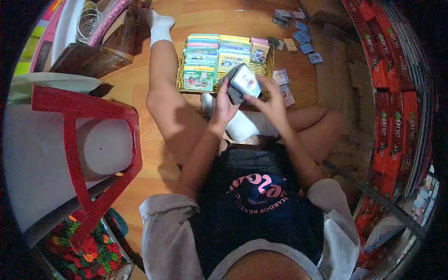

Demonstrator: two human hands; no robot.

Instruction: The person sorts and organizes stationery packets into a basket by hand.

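Observation:
My left hand is wrapped round a dark grey, fuzzy cloth and the small light-blue and white packet lying against it. My right hand has its fingers curled at the packet's right and lower edge; the thumb is near the lower corner. The print on the packet is too glaring to read. Just beyond my hands stands a wicker basket filled with rows of small colourful packs. Its near right part is partly hidden by my hands.
Blue packs and pale packs lie on the wooden floor right of the basket. Red boxes are stacked at right. A red plastic chair stands at left, near red flowers. My socked foot is below my hands.

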